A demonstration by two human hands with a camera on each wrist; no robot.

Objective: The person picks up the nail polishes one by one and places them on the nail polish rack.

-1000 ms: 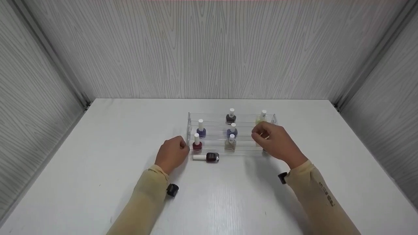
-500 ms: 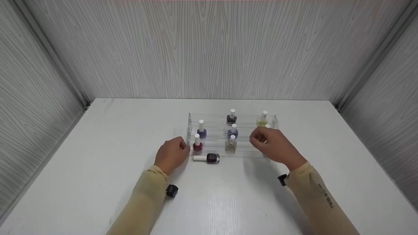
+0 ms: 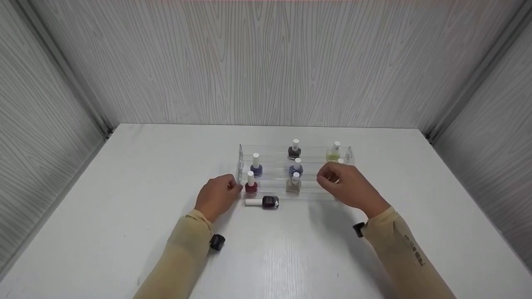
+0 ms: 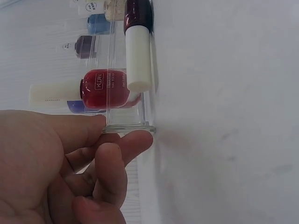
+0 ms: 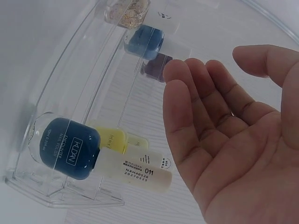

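A clear tiered nail polish rack (image 3: 270,192) stands on the white table, with polish bottles on its tiers. At its left end my left hand (image 3: 219,195) pinches the edge of the clear side panel (image 4: 128,128) between thumb and fingers. Close by stands a bottle of red nail polish (image 4: 103,89). My right hand (image 3: 351,182) hovers at the right part of the rack, fingers loosely bent and holding nothing. Near its fingers, in the right wrist view, are a dark blue bottle (image 5: 70,148) and a yellow bottle (image 5: 111,139).
A dark red polish bottle (image 3: 270,202) lies on its side in front of the rack, white cap to the left. Purple (image 3: 256,169), blue (image 3: 296,169), glittery (image 3: 293,185) and dark (image 3: 294,152) bottles stand on the tiers. A wood-grain panel (image 3: 266,62) rises behind the table.
My right hand has drawn slightly toward me and to the left, uncovering more of the yellow bottle and a white cap. The left hand keeps its grip on the rack's side.
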